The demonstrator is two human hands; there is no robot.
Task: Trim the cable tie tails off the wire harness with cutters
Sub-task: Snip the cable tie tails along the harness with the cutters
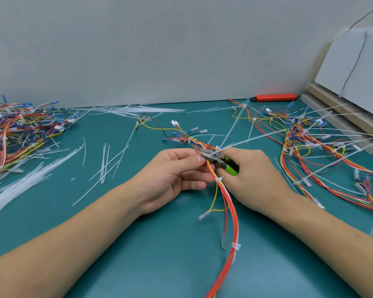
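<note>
The left hand [172,173] sits just at nine o'clock of the frame's centre, thumb and forefinger pinching the wire harness [221,190] where the bundle crosses the fingertips; the right hand [252,177] lies just at three o'clock of it, fingers curled round the green handles of the cutters [215,158], whose grey head points toward eleven o'clock against the bundle; whether the blades are closed on anything I cannot tell. A long white cable tie tail [252,137] springs from a tie head just beyond the cutter nose and runs off toward two o'clock; this looks like the next one to trim. The harness runs from the connectors at twelve o'clock, through both hands, down to the six o'clock edge across the teal table [138,244]; two ties lower on it already look cut short.

The harness is likely light and limp, so it will sag and twist unless pinched near the tie; the best hold is probably on the bundle right beside the tie head. The tail looks thin and springy, and may flick away when severed; the wire insulation is soft, so the blades should meet the tail only. Cut tails [105,162] litter nine o'clock; a trimmed pile [15,134] lies at ten, an untrimmed pile [323,145] at three.
</note>
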